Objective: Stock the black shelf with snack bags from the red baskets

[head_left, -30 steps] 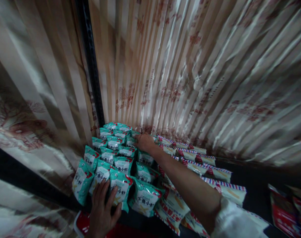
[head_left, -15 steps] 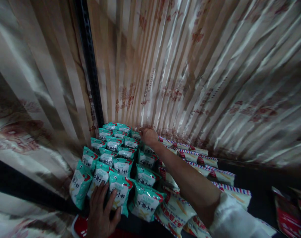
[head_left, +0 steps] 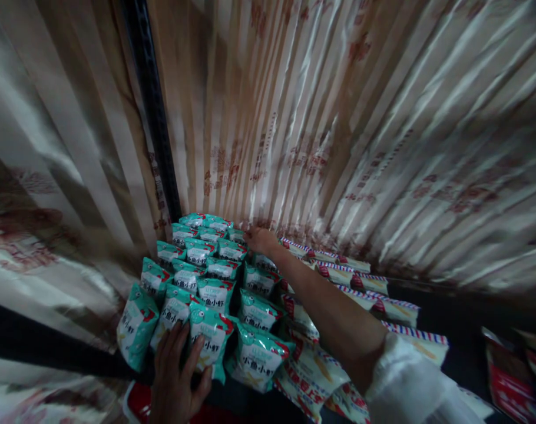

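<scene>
Several green-and-white snack bags [head_left: 212, 335] stand in rows on a dark shelf. My left hand [head_left: 177, 371] rests its spread fingers against the front bags, holding none of them. Far back along the rows, my right hand [head_left: 261, 241] has its fingers drawn together beside a small green bag [head_left: 237, 236]. Its fingertips are dim and partly hidden, so whatever is between them does not show. Under my right forearm are cream-coloured snack bags [head_left: 312, 368] with red-and-blue striped edges.
Striped, printed sheeting [head_left: 285, 135] hangs behind and to the left of the shelf. A dark metal post [head_left: 155, 112] rises at the back left corner. Red packs [head_left: 510, 377] lie at the far right, and something red with a white rim [head_left: 138, 406] shows below my left hand.
The view has shifted slightly, so the bags appear a little further left. My right hand has moved only slightly at the back row; my left hand stays against the front bags.
</scene>
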A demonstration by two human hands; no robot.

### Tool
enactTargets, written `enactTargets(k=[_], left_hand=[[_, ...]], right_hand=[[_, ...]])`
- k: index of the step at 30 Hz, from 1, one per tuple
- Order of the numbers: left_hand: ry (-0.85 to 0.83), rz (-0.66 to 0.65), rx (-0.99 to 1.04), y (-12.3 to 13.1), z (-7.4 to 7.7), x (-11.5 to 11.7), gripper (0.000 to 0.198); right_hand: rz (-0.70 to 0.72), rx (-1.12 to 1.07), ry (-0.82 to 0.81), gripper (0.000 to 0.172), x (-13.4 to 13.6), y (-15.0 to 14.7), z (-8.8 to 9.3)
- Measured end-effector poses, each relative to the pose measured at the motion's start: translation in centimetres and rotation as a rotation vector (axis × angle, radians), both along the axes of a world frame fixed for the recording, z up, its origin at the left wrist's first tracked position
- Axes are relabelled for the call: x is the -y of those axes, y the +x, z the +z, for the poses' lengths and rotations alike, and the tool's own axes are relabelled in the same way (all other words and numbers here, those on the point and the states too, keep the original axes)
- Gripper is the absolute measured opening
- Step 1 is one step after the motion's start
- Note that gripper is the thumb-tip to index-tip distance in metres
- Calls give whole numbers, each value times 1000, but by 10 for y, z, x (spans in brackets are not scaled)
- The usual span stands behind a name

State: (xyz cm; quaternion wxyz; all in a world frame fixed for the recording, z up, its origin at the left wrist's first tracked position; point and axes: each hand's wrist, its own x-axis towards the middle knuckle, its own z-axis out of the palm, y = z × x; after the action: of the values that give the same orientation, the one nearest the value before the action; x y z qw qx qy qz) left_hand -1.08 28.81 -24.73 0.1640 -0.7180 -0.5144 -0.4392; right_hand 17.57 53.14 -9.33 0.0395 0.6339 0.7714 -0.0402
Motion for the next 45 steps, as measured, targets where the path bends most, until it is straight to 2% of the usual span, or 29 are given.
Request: enactTargets(k=[3, 6, 10, 13, 16, 20, 25, 32, 37, 40, 45], left_hand=[[-5, -8, -11, 0, 2, 1, 49], [-15, -12, -56, -2, 3, 1, 51], [-26, 3, -74, -3, 7, 3, 48], [-39, 9, -103, -4, 10, 4, 48], [-43, 12, -131, -5, 9, 5, 53], [-26, -3, -139, -8, 5, 5, 55], [-14, 5, -145, -8, 1, 5, 56], [17, 12, -145, -7, 2, 5, 59], [29, -6, -123, -7, 10, 10, 66], [57, -38, -82, 3, 17, 17, 64], [150, -259, -120, 35, 22, 24, 51]], right_hand=[[25, -18, 38, 38, 6, 1, 4], [18, -20, 103, 38, 26, 7, 16], [127, -202, 233, 36, 83, 21, 38], [297, -348, 209, 33, 141, 30, 47], [420, -318, 230, 32, 193, 34, 42], [384, -126, 252, 36, 232, 27, 22], [300, -57, 250, 20, 237, 15, 1], [212, -136, 291, 20, 236, 10, -10], [211, -174, 264, 28, 246, 17, -5], [199, -238, 296, 32, 244, 26, 2], [116, -217, 293, 30, 226, 35, 17]])
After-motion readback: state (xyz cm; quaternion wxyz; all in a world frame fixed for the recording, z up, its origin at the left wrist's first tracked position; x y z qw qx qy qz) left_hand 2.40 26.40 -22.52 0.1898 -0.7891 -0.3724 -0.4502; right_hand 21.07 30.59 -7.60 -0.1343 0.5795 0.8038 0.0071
